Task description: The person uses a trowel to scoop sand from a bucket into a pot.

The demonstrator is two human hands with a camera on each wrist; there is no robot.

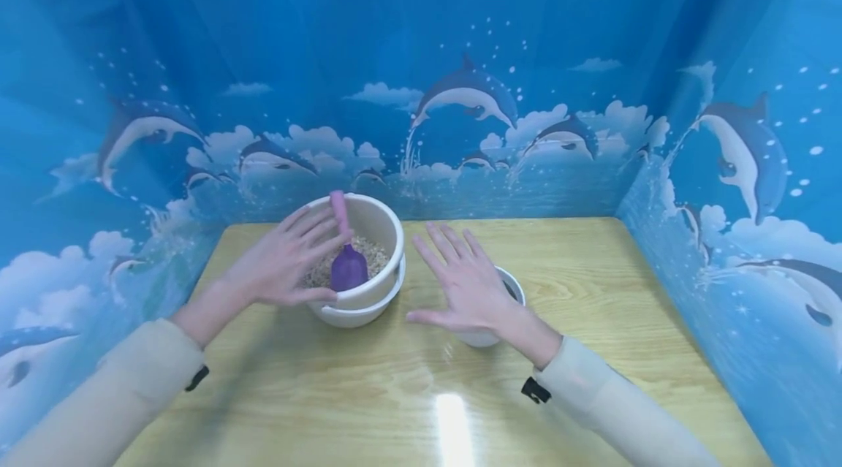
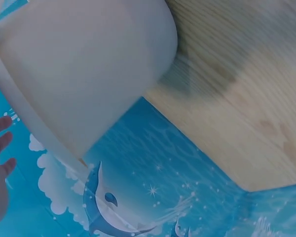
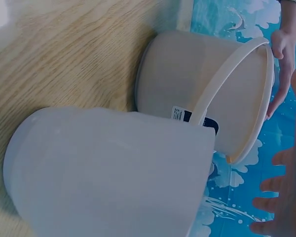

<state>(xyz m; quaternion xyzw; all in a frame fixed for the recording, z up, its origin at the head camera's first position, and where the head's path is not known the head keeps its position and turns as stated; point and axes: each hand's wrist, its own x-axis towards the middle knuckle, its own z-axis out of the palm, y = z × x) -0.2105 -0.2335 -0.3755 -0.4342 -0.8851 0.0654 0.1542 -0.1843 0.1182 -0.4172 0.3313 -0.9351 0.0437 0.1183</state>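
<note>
A white bucket point(image 1: 389, 222) holds a layer of pale tan grains point(image 1: 376, 253). Inside it stands a trowel point(image 1: 349, 270) with a purple blade and a pinkish handle leaning up toward the rim. My left hand point(image 1: 286, 260) is spread over the bucket's left side, its fingers straight and overlapping the rim in the head view. My right hand point(image 1: 470, 288), fingers spread, hovers over a smaller white pot point(image 1: 479, 340) that has something dark inside. Neither hand holds anything. The right wrist view shows the pot point(image 3: 108, 168) in front of the bucket point(image 3: 182, 74).
A light wood-grain table point(image 1: 566, 379) carries both containers. Blue dolphin-print sheets point(image 1: 329, 50) wall it in at the back and sides. The bucket's white handle point(image 3: 222, 84) hangs down along its near side, above a small label point(image 3: 178, 113).
</note>
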